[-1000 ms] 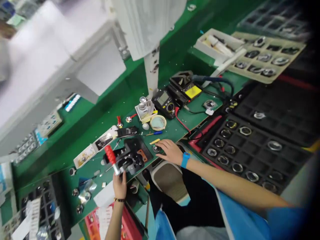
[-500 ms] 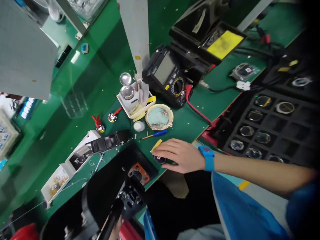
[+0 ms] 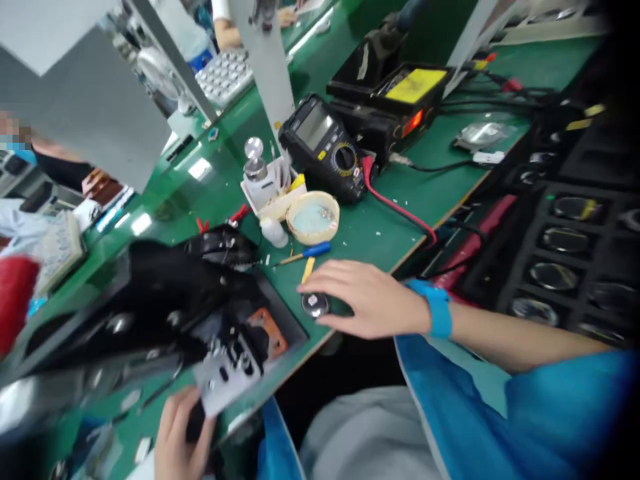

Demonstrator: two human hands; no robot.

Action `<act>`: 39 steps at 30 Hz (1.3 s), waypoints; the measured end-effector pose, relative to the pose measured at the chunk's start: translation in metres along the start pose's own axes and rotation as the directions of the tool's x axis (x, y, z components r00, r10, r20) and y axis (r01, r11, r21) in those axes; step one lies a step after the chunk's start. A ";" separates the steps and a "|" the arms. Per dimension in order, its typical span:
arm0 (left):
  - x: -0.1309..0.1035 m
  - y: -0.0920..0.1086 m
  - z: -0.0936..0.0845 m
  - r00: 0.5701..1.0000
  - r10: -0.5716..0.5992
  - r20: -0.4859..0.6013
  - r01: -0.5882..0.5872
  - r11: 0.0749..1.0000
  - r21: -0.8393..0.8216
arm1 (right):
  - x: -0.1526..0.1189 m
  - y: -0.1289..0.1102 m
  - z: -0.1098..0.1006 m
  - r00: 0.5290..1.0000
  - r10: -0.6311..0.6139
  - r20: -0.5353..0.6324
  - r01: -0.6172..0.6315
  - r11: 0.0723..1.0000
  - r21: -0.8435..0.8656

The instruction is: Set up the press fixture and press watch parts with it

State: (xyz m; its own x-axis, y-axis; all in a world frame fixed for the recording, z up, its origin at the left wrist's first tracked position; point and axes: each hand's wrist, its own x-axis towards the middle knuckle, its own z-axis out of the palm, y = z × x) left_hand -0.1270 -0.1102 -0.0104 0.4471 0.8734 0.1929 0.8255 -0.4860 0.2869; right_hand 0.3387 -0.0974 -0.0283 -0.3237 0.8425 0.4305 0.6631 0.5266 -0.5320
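My right hand [image 3: 367,298], with a blue band at the wrist, rests at the table edge. Its thumb and fingers close around a small round black disc [image 3: 315,305] with a pale square mark. A narrow yellow piece [image 3: 308,269] lies by the fingertips, and a blue-handled screwdriver [image 3: 316,249] is just beyond. At the lower left, my left hand [image 3: 183,437] is curled around something dark that I cannot make out. It is below the metal plate [image 3: 230,377] of a black press-like tool [image 3: 165,293]. An orange fixture [image 3: 269,331] lies on a dark base beside that plate.
Beyond the hands are a cream dish [image 3: 313,235], a white bottle [image 3: 273,231], a white box [image 3: 273,192] and a multimeter [image 3: 325,147] with a red lead. A black foam tray [image 3: 543,240] of round parts is at the right. Other people are partly visible at the far left and top.
The view has shifted and tilted. My left hand now shows clearly at the lower left, beside the tool's metal plate. My right hand remains at the disc, which is now more exposed.
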 end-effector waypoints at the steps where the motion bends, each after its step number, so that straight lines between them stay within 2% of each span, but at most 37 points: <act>1: 0.006 0.005 -0.002 1.000 0.002 -0.028 -0.002 1.000 0.006 | 0.001 0.000 0.000 1.000 0.007 0.010 -0.007 1.000 0.016; 6: 0.026 0.018 -0.010 1.000 0.017 0.011 -0.015 0.990 -0.141 | 0.003 0.002 0.001 0.998 -0.038 0.050 0.035 0.997 0.071; 9: 0.023 0.025 -0.011 0.993 0.026 -0.111 -0.046 0.983 -0.180 | 0.003 -0.005 0.004 1.000 -0.029 -0.012 0.030 0.994 0.101; 12: 0.011 0.035 -0.012 0.973 0.053 -0.225 -0.098 0.977 -0.192 | -0.004 -0.023 0.011 0.993 0.043 -0.114 -0.024 0.987 0.159; 17: -0.010 0.048 -0.012 0.908 -0.075 -0.412 -0.080 0.934 -0.349 | -0.019 -0.061 0.030 0.977 0.087 -0.195 -0.043 0.975 0.217; 20: -0.011 0.054 -0.003 0.883 -0.143 -0.448 -0.107 0.866 -0.488 | -0.016 -0.078 0.040 0.977 0.070 -0.203 -0.020 0.971 0.236; 23: 0.002 0.065 0.013 0.896 -0.106 -0.432 -0.177 0.806 -0.564 | -0.004 -0.088 0.048 0.979 0.036 -0.199 0.013 0.970 0.241; 26: 0.020 0.074 0.027 0.890 -0.057 -0.451 -0.213 0.825 -0.523 | 0.009 -0.088 0.053 0.985 0.008 -0.173 0.031 0.975 0.219; 30: 0.036 0.076 0.038 0.891 -0.080 -0.447 -0.159 0.868 -0.471 | 0.018 -0.076 0.058 0.992 0.034 -0.118 -0.013 0.985 0.174; 34: 0.040 0.078 0.042 0.900 -0.082 -0.428 -0.154 0.858 -0.489 | 0.017 -0.064 0.057 0.994 0.082 -0.065 -0.069 0.980 0.186; 39: 0.041 0.085 0.043 0.902 -0.060 -0.428 -0.150 0.885 -0.441 | 0.014 -0.055 0.055 0.989 0.124 -0.079 -0.104 0.970 0.219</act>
State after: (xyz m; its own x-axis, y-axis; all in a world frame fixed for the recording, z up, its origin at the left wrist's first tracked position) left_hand -0.0234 -0.1141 -0.0187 0.2063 0.8037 0.5581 0.5119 -0.5748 0.6384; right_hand 0.2608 -0.1088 -0.0330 -0.1848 0.8899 0.4171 0.5292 0.4477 -0.7207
